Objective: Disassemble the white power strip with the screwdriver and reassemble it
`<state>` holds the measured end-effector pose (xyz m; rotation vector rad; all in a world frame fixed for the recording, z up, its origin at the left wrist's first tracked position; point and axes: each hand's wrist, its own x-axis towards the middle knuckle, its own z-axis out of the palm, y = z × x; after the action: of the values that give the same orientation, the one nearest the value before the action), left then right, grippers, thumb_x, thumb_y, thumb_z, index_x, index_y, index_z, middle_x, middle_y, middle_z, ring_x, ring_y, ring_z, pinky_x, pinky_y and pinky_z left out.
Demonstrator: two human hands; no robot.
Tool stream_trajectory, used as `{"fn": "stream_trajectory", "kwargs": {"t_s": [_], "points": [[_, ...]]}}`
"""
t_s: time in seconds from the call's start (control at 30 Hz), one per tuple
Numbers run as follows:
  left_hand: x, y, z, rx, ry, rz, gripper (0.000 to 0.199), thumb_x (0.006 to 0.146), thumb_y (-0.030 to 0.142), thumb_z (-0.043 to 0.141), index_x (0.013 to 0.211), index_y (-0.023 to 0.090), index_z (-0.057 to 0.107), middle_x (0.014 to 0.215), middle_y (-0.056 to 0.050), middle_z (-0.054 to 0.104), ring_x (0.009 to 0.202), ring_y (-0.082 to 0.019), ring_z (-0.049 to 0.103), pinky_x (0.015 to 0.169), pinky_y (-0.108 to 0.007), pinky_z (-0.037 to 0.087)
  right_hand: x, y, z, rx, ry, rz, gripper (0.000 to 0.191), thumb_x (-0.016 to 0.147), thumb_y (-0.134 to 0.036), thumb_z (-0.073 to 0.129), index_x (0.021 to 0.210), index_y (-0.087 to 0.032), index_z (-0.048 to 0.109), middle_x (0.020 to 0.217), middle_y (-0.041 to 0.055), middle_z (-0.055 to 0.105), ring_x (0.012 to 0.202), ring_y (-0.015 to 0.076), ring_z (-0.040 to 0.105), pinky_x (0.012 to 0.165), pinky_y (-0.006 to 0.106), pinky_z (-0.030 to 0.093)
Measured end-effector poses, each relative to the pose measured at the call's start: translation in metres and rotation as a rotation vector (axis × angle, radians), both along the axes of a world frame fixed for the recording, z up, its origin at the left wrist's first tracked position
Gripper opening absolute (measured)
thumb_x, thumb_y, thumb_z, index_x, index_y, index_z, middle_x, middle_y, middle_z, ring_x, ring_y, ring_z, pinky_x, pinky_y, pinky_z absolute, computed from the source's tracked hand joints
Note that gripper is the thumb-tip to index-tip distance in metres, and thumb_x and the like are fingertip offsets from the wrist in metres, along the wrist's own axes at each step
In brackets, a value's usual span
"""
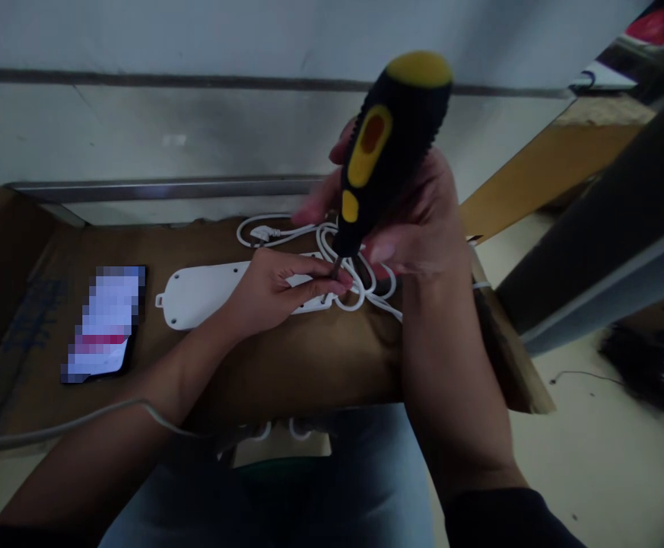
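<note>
1. Brown cardboard (40,358) covers the worktop at left, with faded blue print too blurred to read. A thin white cable (81,417) runs in from the left and lies across the left forearm.
2. Black smartphone (103,323) lies face up, its screen pixelated, so nothing on it can be read.
3. White power strip (195,293) lies flat on the cardboard, with small round holes in its face and no readable brand or label. Its white plug (262,234) lies just behind it.
4. Left hand (277,285) lies over the strip's far end. Its fingers (314,285) reach just beside the screwdriver's shaft, but I cannot tell whether they clench anything or only steady the strip.
5. Black-and-yellow screwdriver (392,144) stands tilted, its tip down by that end of the strip, and its handle shows no legible writing. Right hand (405,221) clenches the handle, fingers wrapped around the grip.
6. A driver seems to bite best when held square to the hole, pressed firmly and turned slowly, with the other hand stopping the strip from sliding.
7. White cord (354,281) loops loosely just right of the strip, near a wooden board edge (554,167).
</note>
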<state>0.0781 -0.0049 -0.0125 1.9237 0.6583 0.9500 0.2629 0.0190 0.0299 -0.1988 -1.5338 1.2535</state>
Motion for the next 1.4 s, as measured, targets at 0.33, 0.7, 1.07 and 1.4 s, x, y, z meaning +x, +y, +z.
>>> {"fn": "stream_trajectory", "kwargs": {"t_s": [0.33, 0.7, 1.07, 1.4], "points": [[0.005, -0.008, 0.000, -0.055, -0.072, 0.151, 0.020, 0.082, 0.040, 0.089, 0.083, 0.020, 0.085, 0.086, -0.003, 0.084, 0.083, -0.019, 0.079, 0.081, -0.027, 0.063, 0.009, -0.003, -0.001, 0.040, -0.083, 0.052, 0.040, 0.083, -0.019, 0.083, 0.122, -0.023, 0.076, 0.102, -0.0006, 0.080, 0.096, 0.0167, 0.077, 0.087, 0.029, 0.064], [0.003, -0.005, -0.002, -0.015, -0.032, 0.122, 0.020, 0.085, 0.039, 0.087, 0.087, 0.020, 0.083, 0.090, -0.003, 0.084, 0.085, -0.019, 0.078, 0.082, -0.027, 0.062, 0.005, -0.003, 0.002, 0.077, -0.079, -0.115, 0.016, 0.077, -0.018, 0.087, 0.088, -0.020, 0.076, 0.088, -0.0014, 0.075, 0.083, 0.0128, 0.071, 0.079, 0.023, 0.061], [-0.001, -0.002, 0.002, 0.017, -0.006, 0.117, 0.018, 0.087, 0.040, 0.085, 0.087, 0.022, 0.085, 0.090, -0.002, 0.084, 0.089, -0.020, 0.080, 0.085, -0.027, 0.062, 0.000, -0.002, 0.002, 0.072, -0.016, -0.239, 0.030, 0.065, -0.022, 0.095, 0.086, -0.027, 0.074, 0.084, -0.0044, 0.067, 0.080, 0.0138, 0.063, 0.076, 0.026, 0.058], [0.011, -0.006, -0.011, 0.102, -0.110, 0.288, 0.028, 0.078, 0.040, 0.092, 0.073, 0.019, 0.075, 0.076, 0.001, 0.079, 0.073, -0.014, 0.074, 0.075, -0.026, 0.059, 0.003, 0.000, 0.001, 0.185, -0.154, -0.221, 0.049, 0.073, -0.035, 0.092, 0.117, -0.028, 0.074, 0.113, -0.0082, 0.073, 0.100, 0.0134, 0.073, 0.093, 0.029, 0.065]]}}
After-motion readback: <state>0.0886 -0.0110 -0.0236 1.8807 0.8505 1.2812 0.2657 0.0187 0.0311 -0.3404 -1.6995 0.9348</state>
